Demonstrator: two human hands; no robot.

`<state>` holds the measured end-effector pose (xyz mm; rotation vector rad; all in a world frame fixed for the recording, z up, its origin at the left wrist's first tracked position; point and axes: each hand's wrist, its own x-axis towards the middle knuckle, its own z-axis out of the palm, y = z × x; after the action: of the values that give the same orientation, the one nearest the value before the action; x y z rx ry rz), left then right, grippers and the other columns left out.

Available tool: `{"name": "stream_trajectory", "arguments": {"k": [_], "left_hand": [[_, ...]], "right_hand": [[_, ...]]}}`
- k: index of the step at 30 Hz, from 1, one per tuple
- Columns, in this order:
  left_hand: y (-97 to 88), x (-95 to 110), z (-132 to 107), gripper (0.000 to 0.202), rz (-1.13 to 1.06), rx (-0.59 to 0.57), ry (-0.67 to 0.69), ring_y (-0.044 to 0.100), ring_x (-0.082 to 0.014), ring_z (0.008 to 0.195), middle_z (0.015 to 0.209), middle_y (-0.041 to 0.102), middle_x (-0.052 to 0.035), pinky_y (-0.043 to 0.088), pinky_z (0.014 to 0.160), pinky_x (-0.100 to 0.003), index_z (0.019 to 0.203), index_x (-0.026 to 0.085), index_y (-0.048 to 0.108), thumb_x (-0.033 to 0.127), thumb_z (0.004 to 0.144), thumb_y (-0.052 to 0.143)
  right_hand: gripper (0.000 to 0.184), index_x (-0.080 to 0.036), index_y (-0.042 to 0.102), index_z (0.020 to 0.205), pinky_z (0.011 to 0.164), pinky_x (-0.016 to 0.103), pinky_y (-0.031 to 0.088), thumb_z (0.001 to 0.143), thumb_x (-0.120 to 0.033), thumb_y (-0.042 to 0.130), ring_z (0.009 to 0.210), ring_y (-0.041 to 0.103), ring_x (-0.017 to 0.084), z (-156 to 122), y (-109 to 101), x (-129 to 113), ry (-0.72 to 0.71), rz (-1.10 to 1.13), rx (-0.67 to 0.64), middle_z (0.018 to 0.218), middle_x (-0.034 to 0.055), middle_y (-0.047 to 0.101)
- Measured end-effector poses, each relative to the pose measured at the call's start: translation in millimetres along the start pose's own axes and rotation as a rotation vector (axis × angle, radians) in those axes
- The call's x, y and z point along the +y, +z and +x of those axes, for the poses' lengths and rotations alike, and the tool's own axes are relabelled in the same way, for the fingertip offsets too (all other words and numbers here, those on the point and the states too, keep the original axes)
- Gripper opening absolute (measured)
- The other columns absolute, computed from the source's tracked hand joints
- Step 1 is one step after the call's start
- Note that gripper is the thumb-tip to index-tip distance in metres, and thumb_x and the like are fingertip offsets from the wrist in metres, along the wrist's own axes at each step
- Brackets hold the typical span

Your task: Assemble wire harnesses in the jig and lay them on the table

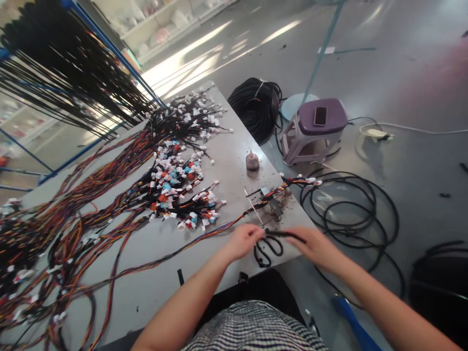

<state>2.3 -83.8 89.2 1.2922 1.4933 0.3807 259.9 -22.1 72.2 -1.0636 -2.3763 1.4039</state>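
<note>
Left hand [245, 241] at the near edge of the worktable [223, 170], its thumb and fingertips pinched together on one end of a short black tube [280, 233]. The tube lies between the two hands, just to the right of the left fingertips, its long axis running roughly from side to side and dipping slightly toward the wearer at its right end. The right hand [309, 244] meets that end — the tube crosses its fingers — but motion blur leaves it uncertain whether they are closed on it. Both hands are about equally near. Below the tube, a looped black cord [260, 258] lies by the table edge. Just beyond the hands, a multicoloured wire bundle [219, 228] passes over a small metal fixture [276, 208], its white connectors [310, 181] reaching past the table's right edge. A small bottle [252, 162] stands farther back.
</note>
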Motion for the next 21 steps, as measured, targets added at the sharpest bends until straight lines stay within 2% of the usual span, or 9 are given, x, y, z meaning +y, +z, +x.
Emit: {"name": "stream_trajectory", "arguments": {"k": [2, 3, 4, 6, 9, 12, 15, 17, 21], "left_hand": [[-11.6, -15, 17, 0.044, 0.040, 0.280, -0.001, 0.059, -0.0224, 0.102, 0.107, 0.068, -0.0115, 0.044, 0.093, -0.032, 0.104, 0.013, 0.068, 0.045, 0.095, 0.041], [-17.0, -24, 27, 0.044, 0.046, 0.349, -0.005, 0.057, -0.0239, 0.109, 0.115, 0.066, -0.0130, 0.042, 0.099, -0.035, 0.109, 0.013, 0.067, 0.045, 0.094, 0.041], [-21.1, -32, 38, 0.044, 0.032, 0.351, -0.008, 0.056, -0.0245, 0.112, 0.118, 0.065, -0.0134, 0.040, 0.102, -0.036, 0.110, 0.013, 0.066, 0.047, 0.093, 0.042], [-24.6, -45, 58, 0.047, -0.056, 0.213, -0.011, 0.058, -0.0236, 0.104, 0.109, 0.068, -0.0122, 0.043, 0.099, -0.037, 0.104, 0.013, 0.068, 0.052, 0.092, 0.044], [-23.6, -57, 77, 0.055, -0.207, -0.034, -0.013, 0.056, -0.0167, 0.075, 0.083, 0.068, -0.0073, 0.047, 0.080, -0.030, 0.085, 0.012, 0.067, 0.063, 0.087, 0.048], [-27.0, -60, 86, 0.053, -0.322, -0.147, -0.029, 0.049, -0.0111, 0.064, 0.075, 0.065, -0.0049, 0.042, 0.068, -0.025, 0.077, 0.010, 0.067, 0.062, 0.081, 0.058], [-34.6, -60, 94, 0.046, -0.524, -0.229, -0.085, 0.056, -0.0122, 0.073, 0.099, 0.069, -0.0088, 0.042, 0.067, -0.024, 0.100, 0.010, 0.071, 0.048, 0.074, 0.073], [-38.1, -60, 101, 0.055, -0.651, -0.303, -0.141, 0.062, -0.0172, 0.085, 0.115, 0.067, -0.0119, 0.043, 0.066, -0.024, 0.115, 0.012, 0.068, 0.037, 0.067, 0.079], [-35.7, -64, 110, 0.055, -0.790, -0.421, -0.192, 0.065, -0.0258, 0.100, 0.113, 0.068, -0.0158, 0.048, 0.074, -0.030, 0.119, 0.010, 0.066, 0.031, 0.069, 0.078]], "right_hand": [[0.041, -0.018, 0.070, 0.111, 0.086, 0.035, 0.052, 0.095, -0.045, 0.043, 0.095, 0.067, 0.025, 10, -30, 28, 0.120, -0.108, 0.141, 0.106, 0.0107, 0.070], [0.042, -0.017, 0.071, 0.110, 0.086, 0.037, 0.052, 0.093, -0.045, 0.045, 0.096, 0.066, 0.026, 17, -45, 43, 0.181, -0.184, 0.181, 0.106, 0.0113, 0.070], [0.041, -0.017, 0.071, 0.110, 0.086, 0.038, 0.051, 0.092, -0.045, 0.047, 0.097, 0.066, 0.027, 25, -57, 56, 0.225, -0.253, 0.191, 0.106, 0.0114, 0.070], [0.039, -0.018, 0.072, 0.110, 0.087, 0.037, 0.051, 0.090, -0.043, 0.049, 0.100, 0.065, 0.027, 42, -74, 77, 0.252, -0.339, 0.154, 0.110, 0.0103, 0.070], [0.036, -0.020, 0.072, 0.111, 0.089, 0.035, 0.050, 0.090, -0.040, 0.051, 0.105, 0.064, 0.026, 69, -82, 93, 0.189, -0.377, 0.073, 0.112, 0.0080, 0.070], [0.033, -0.021, 0.072, 0.111, 0.096, 0.036, 0.047, 0.088, -0.036, 0.054, 0.109, 0.062, 0.026, 92, -84, 99, 0.093, -0.343, -0.017, 0.113, 0.0066, 0.070], [0.030, -0.020, 0.074, 0.106, 0.097, 0.036, 0.046, 0.086, -0.032, 0.056, 0.107, 0.063, 0.025, 115, -80, 95, 0.002, -0.242, -0.129, 0.111, 0.0067, 0.070], [0.029, -0.018, 0.074, 0.102, 0.094, 0.034, 0.047, 0.085, -0.032, 0.056, 0.100, 0.064, 0.024, 131, -68, 85, -0.044, -0.166, -0.223, 0.105, 0.0071, 0.071], [0.023, -0.016, 0.075, 0.091, 0.089, 0.031, 0.048, 0.079, -0.026, 0.058, 0.098, 0.063, 0.024, 152, -34, 60, -0.105, -0.168, -0.354, 0.098, 0.0080, 0.072]]}}
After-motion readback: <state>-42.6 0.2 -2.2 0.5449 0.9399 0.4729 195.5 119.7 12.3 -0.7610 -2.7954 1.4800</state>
